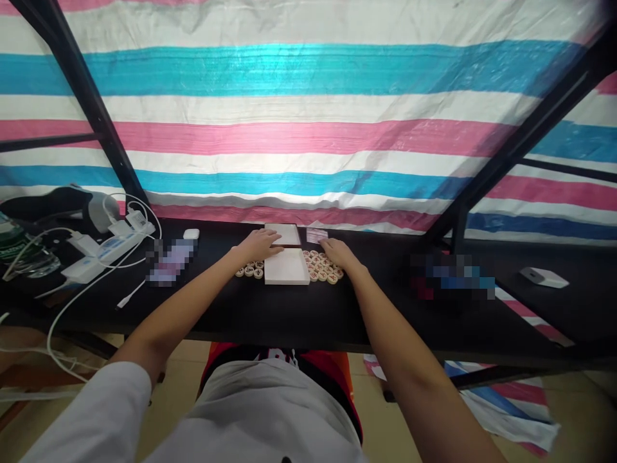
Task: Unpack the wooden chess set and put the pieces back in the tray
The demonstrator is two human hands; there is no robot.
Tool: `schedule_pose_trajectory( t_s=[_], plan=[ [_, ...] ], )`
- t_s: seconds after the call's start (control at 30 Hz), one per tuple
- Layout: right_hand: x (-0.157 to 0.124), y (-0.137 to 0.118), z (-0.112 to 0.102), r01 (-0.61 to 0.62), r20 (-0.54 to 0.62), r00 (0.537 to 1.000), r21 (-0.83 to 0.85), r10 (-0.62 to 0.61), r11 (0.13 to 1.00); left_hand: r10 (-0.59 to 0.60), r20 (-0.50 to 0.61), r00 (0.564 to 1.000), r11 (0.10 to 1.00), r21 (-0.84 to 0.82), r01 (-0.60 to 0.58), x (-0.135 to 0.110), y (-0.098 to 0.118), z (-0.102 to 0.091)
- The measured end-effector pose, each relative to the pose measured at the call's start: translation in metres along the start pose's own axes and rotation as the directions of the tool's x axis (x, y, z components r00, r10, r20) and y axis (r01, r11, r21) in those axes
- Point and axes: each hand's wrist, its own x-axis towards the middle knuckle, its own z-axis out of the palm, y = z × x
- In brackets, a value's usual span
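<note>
In the head view, my left hand (259, 244) reaches over the left side of an open white box (287, 278). Its fingers are stretched out and apart, with the tips by the box's far left corner. Chinese chess pieces (249, 272) with dark characters lie beneath and in front of this hand, partly hidden by it. My right hand (337, 252) lies low over the far edge of more Chinese chess pieces (322, 266) with red characters, fingers extended. Its fingertips are near a small printed pink-and-white packet or card (317, 235). A second white box part (283, 234) lies behind the open box.
On the black table (231, 308), a phone (172, 262), white earbud case (191, 234), power strip (103, 257), cables and a plastic bottle (29, 247) are at left. A blurred item (457, 278) and a white adapter (544, 278) are at right. Striped sheeting hangs behind.
</note>
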Motion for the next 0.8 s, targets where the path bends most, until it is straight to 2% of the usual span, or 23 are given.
schedule_pose_trajectory(
  t_s=[0.13,0.2,0.33,0.47,0.57,0.67,0.8],
  plan=[
    [-0.012,0.026,-0.002,-0.155,-0.071,0.984,0.084,0.161,0.984,0.016,0.128,0.992,0.998,0.052,-0.023,0.013,0.0,0.009],
    [-0.016,0.032,-0.002,-0.197,-0.088,0.974,0.126,0.209,0.972,0.023,0.14,0.99,0.997,0.064,-0.032,0.017,-0.001,0.012],
    [-0.015,0.032,0.001,-0.211,-0.107,0.968,0.134,0.226,0.968,0.056,0.127,0.99,0.996,0.059,-0.063,0.025,-0.002,0.014],
    [-0.015,0.032,0.007,-0.215,-0.179,0.957,0.093,0.229,0.972,0.038,0.088,0.995,0.999,0.035,-0.041,0.028,-0.005,0.016],
    [-0.017,0.032,0.008,-0.226,-0.156,0.96,0.049,0.231,0.973,0.031,0.067,0.997,0.999,0.013,-0.032,0.027,-0.005,0.019],
    [-0.019,0.031,0.005,-0.301,-0.128,0.945,0.023,0.301,0.953,0.043,0.033,0.999,0.999,0.002,-0.043,0.022,-0.004,0.016],
    [-0.023,0.027,0.002,-0.404,-0.151,0.904,0.006,0.4,0.915,0.035,-0.148,0.988,0.995,-0.09,-0.048,0.005,-0.006,-0.001]
  ],
)
